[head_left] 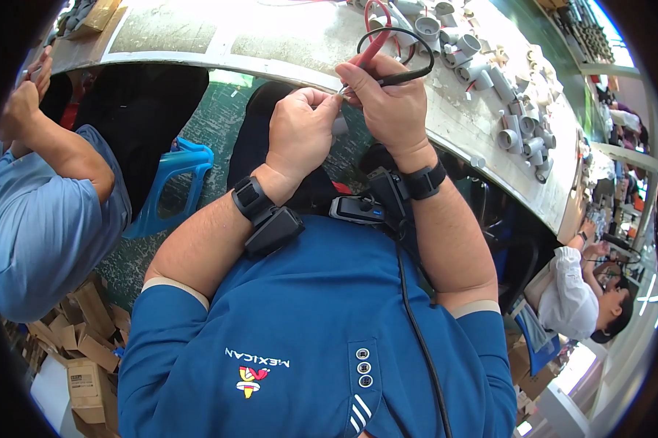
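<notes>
My right hand is closed around two pen-like test probes, a red one and a black one, with thin cables looping above it. The probe tips point left toward my left hand. The thumb and fingers of that hand are pinched together at the tips, against something too small to make out. Both hands meet just off the table's near edge. A pale grey piece shows right below the fingertips; whether it is held I cannot tell.
Many grey plastic pipe fittings lie on the worn white table, mostly to the right. At the left sits a co-worker in a light blue shirt, beside a blue plastic stool. Cardboard boxes are stacked lower left. Another person works at far right.
</notes>
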{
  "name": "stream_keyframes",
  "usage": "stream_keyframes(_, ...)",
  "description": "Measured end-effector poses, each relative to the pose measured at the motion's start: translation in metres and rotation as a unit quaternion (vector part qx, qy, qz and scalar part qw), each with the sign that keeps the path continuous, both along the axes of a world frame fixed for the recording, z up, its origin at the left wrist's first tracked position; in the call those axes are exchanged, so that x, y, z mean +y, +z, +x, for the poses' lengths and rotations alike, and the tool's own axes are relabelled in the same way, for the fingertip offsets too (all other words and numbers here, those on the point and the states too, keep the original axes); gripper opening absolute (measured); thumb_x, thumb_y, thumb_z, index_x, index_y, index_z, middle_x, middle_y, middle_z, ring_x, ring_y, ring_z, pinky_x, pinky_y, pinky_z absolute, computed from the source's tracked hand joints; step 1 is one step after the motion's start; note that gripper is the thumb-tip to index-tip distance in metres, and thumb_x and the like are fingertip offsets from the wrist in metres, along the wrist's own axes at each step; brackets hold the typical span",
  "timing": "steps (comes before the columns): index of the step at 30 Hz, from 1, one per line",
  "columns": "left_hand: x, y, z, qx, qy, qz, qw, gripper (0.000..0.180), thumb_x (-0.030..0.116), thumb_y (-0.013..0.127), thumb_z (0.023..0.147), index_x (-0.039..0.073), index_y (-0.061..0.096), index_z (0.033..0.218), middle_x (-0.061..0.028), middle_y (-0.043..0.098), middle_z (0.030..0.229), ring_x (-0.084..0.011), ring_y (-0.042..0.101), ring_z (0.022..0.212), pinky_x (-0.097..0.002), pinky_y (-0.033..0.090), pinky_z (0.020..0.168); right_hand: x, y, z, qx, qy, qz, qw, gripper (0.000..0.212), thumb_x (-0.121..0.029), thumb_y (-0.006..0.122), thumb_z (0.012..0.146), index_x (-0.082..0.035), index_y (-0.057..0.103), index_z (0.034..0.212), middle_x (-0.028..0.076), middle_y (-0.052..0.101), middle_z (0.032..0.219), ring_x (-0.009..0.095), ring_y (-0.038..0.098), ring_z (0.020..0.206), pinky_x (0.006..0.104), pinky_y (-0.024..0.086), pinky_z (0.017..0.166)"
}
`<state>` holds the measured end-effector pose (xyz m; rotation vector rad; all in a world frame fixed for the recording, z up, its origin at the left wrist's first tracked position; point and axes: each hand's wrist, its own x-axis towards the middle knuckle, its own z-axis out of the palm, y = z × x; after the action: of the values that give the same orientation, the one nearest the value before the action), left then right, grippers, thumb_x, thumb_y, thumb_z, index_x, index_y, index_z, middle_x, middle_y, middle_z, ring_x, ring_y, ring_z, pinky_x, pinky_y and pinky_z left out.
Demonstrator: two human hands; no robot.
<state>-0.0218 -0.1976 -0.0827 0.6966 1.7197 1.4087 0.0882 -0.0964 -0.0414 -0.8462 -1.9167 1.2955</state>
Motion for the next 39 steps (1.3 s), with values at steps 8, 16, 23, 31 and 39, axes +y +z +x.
stream_keyframes(8,-0.003,0.003,0.004,0.007,-0.016,-0.002,1.000,0.023,0.019,0.067,0.101,-0.002,0.071,0.093,-0.0020,0.069,0.079,-0.0047,0.058,0.067,-0.0228,0.048,0.059,0.001,-0.006,0.002,0.004,0.002,0.013,1.000,0.017,-0.015,0.076,0.095,0.002,0.073,0.098,0.001,0.067,0.075,0.005,0.059,0.064,0.0204,0.047,0.055)
stream_keyframes(16,0.003,0.011,0.000,0.010,-0.019,-0.005,1.000,0.023,0.019,0.068,0.100,-0.003,0.072,0.092,-0.0023,0.070,0.079,-0.0048,0.059,0.068,-0.0225,0.048,0.059,0.007,-0.004,-0.003,0.014,-0.002,0.039,0.999,0.016,-0.013,0.076,0.095,0.002,0.072,0.095,0.000,0.064,0.070,0.005,0.056,0.061,0.0214,0.043,0.052)
stream_keyframes(23,0.006,0.026,-0.018,0.059,0.025,0.021,0.998,0.029,0.025,0.070,0.094,-0.003,0.074,0.088,-0.0125,0.072,0.072,-0.0152,0.067,0.065,-0.0343,0.053,0.062,0.007,0.018,-0.025,0.045,0.001,0.049,0.998,0.011,-0.010,0.075,0.093,-0.001,0.071,0.092,0.000,0.063,0.068,0.006,0.055,0.060,0.0239,0.042,0.052)
stream_keyframes(31,-0.014,0.056,0.004,0.072,0.012,-0.023,0.997,0.027,0.025,0.070,0.096,0.001,0.074,0.085,-0.0033,0.070,0.072,-0.0078,0.060,0.067,-0.0305,0.049,0.060,-0.014,0.048,-0.002,0.029,0.004,0.095,0.995,0.010,-0.010,0.075,0.093,-0.002,0.071,0.089,0.002,0.063,0.067,0.009,0.057,0.060,0.0271,0.043,0.053)
stream_keyframes(39,-0.014,0.061,0.014,0.061,-0.010,-0.038,0.997,0.031,0.029,0.071,0.097,0.000,0.074,0.088,-0.0046,0.071,0.073,-0.0084,0.061,0.067,-0.0287,0.049,0.060,-0.017,0.047,0.011,0.029,-0.009,0.048,0.998,0.010,-0.011,0.073,0.094,-0.001,0.071,0.091,0.002,0.065,0.071,0.009,0.059,0.062,0.0269,0.044,0.055)
